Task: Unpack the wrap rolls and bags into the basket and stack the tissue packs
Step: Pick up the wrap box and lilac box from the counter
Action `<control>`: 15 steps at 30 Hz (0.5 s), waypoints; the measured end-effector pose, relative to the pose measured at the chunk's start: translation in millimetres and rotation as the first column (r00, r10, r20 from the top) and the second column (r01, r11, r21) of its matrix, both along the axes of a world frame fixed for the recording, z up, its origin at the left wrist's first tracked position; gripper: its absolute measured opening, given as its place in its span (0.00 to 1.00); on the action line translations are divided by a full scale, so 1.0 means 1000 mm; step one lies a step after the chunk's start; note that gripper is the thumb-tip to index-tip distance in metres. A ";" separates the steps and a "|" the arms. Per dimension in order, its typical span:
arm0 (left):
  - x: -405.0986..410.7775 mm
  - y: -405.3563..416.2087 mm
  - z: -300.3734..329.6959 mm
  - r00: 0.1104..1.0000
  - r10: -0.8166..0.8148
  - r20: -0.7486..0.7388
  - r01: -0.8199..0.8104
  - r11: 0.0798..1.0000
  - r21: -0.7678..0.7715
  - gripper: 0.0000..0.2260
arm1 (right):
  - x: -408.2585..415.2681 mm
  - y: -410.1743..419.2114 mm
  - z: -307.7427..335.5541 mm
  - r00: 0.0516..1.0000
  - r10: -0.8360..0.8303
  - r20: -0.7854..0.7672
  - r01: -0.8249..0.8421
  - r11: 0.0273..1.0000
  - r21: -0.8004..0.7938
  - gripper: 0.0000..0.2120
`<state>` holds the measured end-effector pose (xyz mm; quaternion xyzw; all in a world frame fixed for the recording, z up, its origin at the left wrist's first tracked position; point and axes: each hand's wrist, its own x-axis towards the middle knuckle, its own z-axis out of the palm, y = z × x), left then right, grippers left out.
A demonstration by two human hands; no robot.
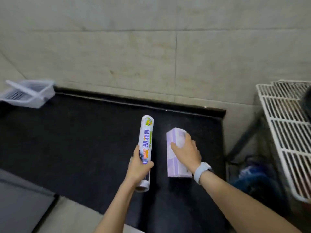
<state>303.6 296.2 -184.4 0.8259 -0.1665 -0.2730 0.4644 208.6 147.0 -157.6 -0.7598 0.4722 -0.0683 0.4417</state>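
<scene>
Two hands work over a dark, matte surface (75, 140); the left hand (138, 167) curls round the near end of one glossy printed wrap roll (146, 145), a long cylinder pointing away; the right hand (186, 152) lies over one soft, lilac, block-shaped tissue pack (175, 163) just right of it, fingers bent over the far edge; one white slotted plastic basket (28, 95) sits far left, contents unclear; one white wire rack (286, 132) stands right.
</scene>
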 end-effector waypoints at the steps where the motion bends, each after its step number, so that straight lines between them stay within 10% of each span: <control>1: 0.005 0.003 -0.012 1.000 -0.019 -0.009 0.020 0.998 0.058 0.34 | 0.004 0.003 -0.013 0.996 0.007 -0.085 -0.009 1.000 -0.021 0.31; 7: 0.025 -0.010 -0.056 0.986 -0.159 0.058 0.142 0.965 0.222 0.39 | 0.036 0.001 -0.058 0.935 -0.026 -0.355 -0.066 0.968 -0.243 0.34; 15: 0.029 -0.031 -0.061 0.947 -0.277 0.161 0.177 0.872 0.457 0.37 | 0.046 -0.022 -0.061 0.939 0.106 -0.326 -0.170 0.970 -0.173 0.26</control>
